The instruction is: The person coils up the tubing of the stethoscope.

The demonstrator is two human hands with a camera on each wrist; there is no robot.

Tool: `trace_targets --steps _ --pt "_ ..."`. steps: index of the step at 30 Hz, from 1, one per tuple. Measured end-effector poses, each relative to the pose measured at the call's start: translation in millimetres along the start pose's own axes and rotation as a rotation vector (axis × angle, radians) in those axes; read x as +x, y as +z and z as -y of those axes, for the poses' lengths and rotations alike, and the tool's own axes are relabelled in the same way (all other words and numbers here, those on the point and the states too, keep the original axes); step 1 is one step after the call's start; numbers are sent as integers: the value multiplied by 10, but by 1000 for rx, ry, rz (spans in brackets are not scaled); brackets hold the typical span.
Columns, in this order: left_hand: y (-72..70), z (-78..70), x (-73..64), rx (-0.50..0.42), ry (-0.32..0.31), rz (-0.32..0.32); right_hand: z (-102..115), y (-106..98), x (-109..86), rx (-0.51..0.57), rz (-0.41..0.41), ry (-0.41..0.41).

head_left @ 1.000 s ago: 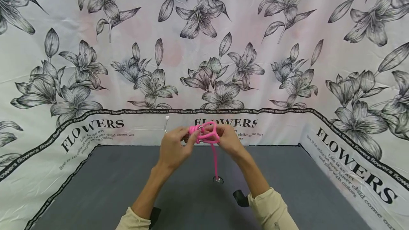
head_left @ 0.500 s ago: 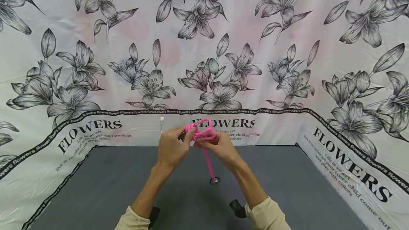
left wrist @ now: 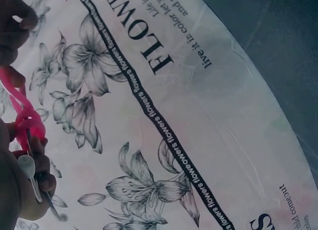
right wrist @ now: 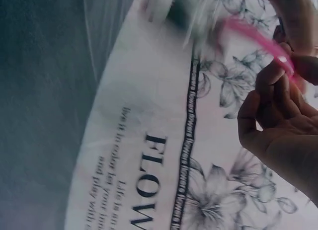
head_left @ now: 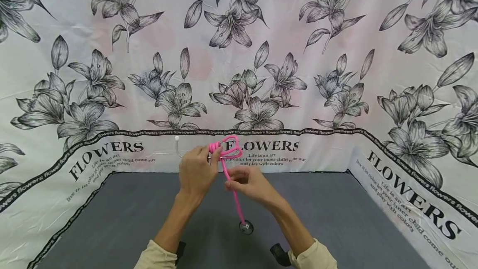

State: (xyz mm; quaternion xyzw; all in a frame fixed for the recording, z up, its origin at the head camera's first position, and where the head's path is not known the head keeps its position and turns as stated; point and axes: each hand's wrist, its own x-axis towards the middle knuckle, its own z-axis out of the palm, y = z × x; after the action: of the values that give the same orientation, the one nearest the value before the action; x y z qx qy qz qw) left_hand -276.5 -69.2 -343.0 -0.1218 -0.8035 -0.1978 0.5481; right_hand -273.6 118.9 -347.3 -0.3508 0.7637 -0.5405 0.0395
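Note:
A pink stethoscope (head_left: 233, 152) is held up above the grey table, its tubing wound into a small bundle with loops sticking out to the right. My left hand (head_left: 196, 173) grips this bundle between thumb and fingers. From beside the left hand a white eartip (head_left: 177, 138) sticks up on its thin metal tube; the left wrist view also shows an eartip (left wrist: 27, 165) against the fingers. One length of tubing hangs down to the round metal chestpiece (head_left: 246, 227). Around that length, below the bundle, my right hand (head_left: 252, 184) pinches with thumb and fingers. The chestpiece is blurred in the right wrist view.
The dark grey tabletop (head_left: 142, 211) lies beneath both hands. A white cloth (head_left: 239, 94) printed with lilies and lettering encloses it at the back and both sides. Black straps (head_left: 280, 254) sit at the wrists near the cream sleeves (head_left: 313, 256).
The right hand has left the loops and moved down to the hanging tubing. The left hand, still gripping the bundle, has shifted slightly left. The chestpiece hangs lower and further left.

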Motion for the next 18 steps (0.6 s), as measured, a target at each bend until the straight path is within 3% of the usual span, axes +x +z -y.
trace_targets --steps 4,8,13,18 --pt "3 31 -21 57 82 -8 103 -14 -35 -260 -33 -107" --pt "-8 25 -40 100 147 15 223 -46 -36 -584 -145 -256" --pt "-34 -35 -84 105 207 89 338 -99 22 -1010 -310 -436" --pt "-35 -97 -151 71 260 132 301 -155 129 -1166 -466 -540"
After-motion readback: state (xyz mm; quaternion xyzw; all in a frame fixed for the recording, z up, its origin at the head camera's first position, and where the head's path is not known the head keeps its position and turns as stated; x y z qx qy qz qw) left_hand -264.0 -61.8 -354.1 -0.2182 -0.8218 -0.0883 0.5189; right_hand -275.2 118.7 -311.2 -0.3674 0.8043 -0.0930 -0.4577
